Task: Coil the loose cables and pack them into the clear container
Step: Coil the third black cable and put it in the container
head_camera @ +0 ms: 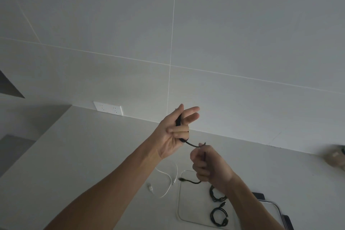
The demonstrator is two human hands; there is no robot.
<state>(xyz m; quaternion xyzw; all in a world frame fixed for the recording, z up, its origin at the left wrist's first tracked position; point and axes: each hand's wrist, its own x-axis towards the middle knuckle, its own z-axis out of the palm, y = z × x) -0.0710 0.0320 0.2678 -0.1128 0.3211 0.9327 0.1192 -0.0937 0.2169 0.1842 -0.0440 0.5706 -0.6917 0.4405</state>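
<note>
My left hand point(174, 132) is raised above the counter with a black cable point(192, 144) wound around its fingers. A short length of that cable runs down to my right hand point(209, 166), which is closed around its free part; the plug end point(182, 179) dangles below. On the counter lies the clear container point(182, 201), with two coiled black cables point(217, 195) point(219, 217) in it. A loose white cable point(166, 183) lies left of the container.
A white wall socket point(108, 108) sits at the back of the counter point(74, 155). A dark object point(287, 220) lies at the container's right. A blurred beige object point(334, 157) is at the far right.
</note>
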